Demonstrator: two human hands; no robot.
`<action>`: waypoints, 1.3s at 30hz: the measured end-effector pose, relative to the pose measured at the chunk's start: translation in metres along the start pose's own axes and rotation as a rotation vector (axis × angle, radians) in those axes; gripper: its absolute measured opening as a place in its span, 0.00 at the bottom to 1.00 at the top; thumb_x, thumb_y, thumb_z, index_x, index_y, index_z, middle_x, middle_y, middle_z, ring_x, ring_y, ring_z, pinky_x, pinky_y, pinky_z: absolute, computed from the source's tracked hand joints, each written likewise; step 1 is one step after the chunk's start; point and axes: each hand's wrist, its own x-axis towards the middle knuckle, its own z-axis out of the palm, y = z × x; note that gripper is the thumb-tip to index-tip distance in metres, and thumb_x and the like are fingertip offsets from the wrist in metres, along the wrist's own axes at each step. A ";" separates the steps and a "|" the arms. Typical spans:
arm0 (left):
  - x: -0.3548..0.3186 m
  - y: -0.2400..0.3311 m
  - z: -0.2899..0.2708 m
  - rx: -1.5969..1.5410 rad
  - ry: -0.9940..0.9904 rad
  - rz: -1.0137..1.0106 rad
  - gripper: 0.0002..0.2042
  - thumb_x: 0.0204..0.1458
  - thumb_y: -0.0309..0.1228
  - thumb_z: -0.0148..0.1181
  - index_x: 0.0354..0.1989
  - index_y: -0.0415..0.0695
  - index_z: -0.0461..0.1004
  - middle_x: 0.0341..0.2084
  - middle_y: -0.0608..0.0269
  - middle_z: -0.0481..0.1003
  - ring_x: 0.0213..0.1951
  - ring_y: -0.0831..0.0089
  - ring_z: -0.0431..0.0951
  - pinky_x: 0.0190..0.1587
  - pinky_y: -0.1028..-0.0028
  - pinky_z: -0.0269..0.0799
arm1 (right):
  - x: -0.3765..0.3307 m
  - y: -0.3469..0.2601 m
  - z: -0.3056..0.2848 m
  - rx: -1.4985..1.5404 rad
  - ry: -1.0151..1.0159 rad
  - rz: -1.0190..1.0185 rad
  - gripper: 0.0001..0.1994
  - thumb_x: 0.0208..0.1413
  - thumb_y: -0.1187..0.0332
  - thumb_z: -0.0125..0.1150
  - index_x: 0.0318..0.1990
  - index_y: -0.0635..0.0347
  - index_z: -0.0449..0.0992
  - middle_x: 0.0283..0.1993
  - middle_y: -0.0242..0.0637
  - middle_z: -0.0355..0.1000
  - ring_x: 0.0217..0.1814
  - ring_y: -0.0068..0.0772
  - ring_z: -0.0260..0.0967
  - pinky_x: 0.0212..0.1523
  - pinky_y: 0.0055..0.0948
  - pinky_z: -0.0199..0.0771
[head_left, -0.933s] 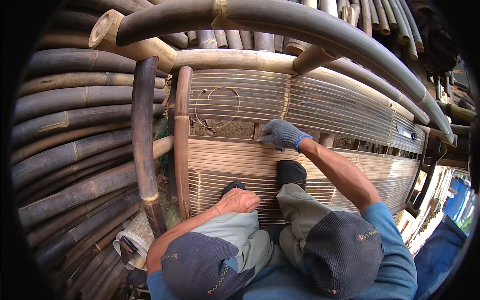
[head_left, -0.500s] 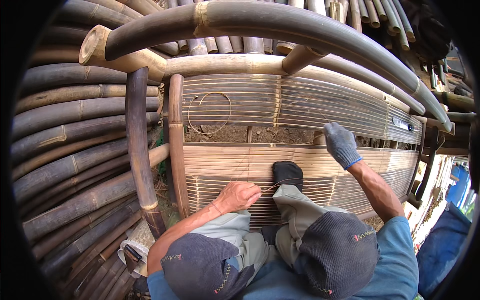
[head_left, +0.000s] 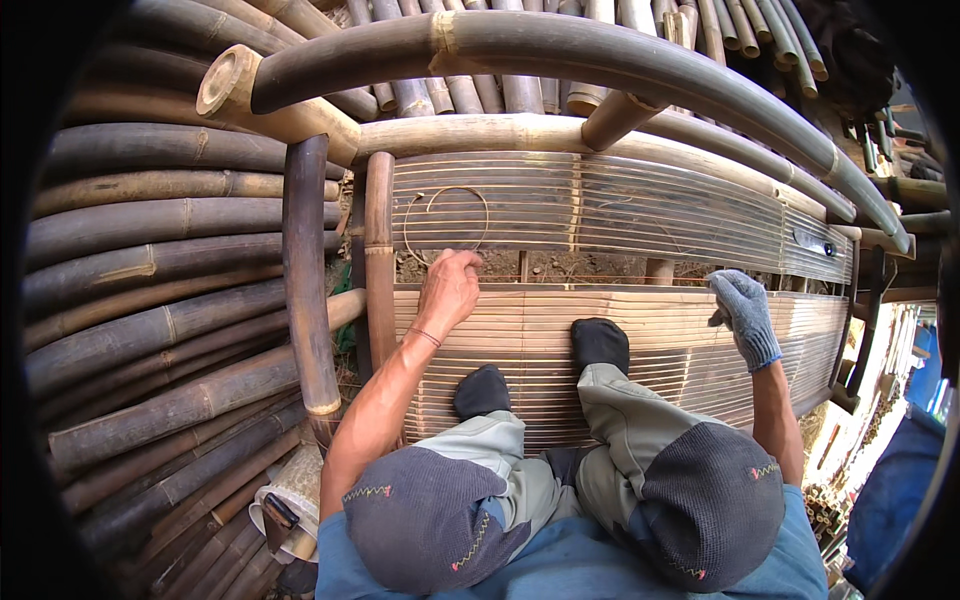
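My bare left hand (head_left: 449, 288) is closed, fingertips pinched together over the gap between the two slatted panels of a bamboo bench. What those fingers hold, if anything, is too fine to make out. Farther right, my right hand (head_left: 745, 316), in a grey knitted glove, is held over the same gap with its fingers curled in. A faint thin line seems to run along the gap between the hands. Just beyond my left hand, a loop of thin strip (head_left: 488, 215) lies on the far slatted panel (head_left: 650, 205). The near slatted panel (head_left: 500, 330) is under my feet.
A thick curved bamboo rail (head_left: 560, 40) spans the bench's far side, with a dark upright post (head_left: 308, 270) at left. A small bladed tool (head_left: 815, 243) lies at the far right. Stacked bamboo poles (head_left: 170, 265) fill the left; a white bucket (head_left: 297, 490) stands nearby.
My left hand has moved forward from near my knee to the panel gap. My right hand has shifted right and slightly nearer. My left foot now shows on the slats.
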 end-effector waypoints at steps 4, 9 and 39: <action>0.002 -0.027 0.038 0.320 -0.175 0.087 0.10 0.59 0.31 0.49 0.37 0.40 0.77 0.29 0.49 0.77 0.38 0.51 0.78 0.44 0.55 0.70 | 0.035 0.042 0.030 -0.915 0.439 -0.466 0.09 0.58 0.62 0.64 0.28 0.52 0.79 0.25 0.35 0.76 0.24 0.28 0.72 0.30 0.30 0.75; -0.005 -0.023 0.048 0.315 -0.118 -0.074 0.14 0.62 0.36 0.46 0.37 0.40 0.76 0.23 0.45 0.78 0.33 0.46 0.80 0.44 0.52 0.69 | 0.051 0.034 0.163 -1.214 0.136 -0.651 0.09 0.54 0.66 0.56 0.25 0.53 0.79 0.28 0.40 0.77 0.32 0.45 0.78 0.36 0.45 0.75; 0.007 0.033 -0.004 -0.551 -0.460 -0.365 0.14 0.54 0.36 0.66 0.41 0.38 0.83 0.39 0.60 0.79 0.42 0.72 0.77 0.47 0.72 0.72 | -0.067 0.041 0.086 -0.511 -0.535 -0.265 0.11 0.61 0.61 0.59 0.39 0.61 0.79 0.36 0.43 0.76 0.37 0.45 0.74 0.38 0.37 0.75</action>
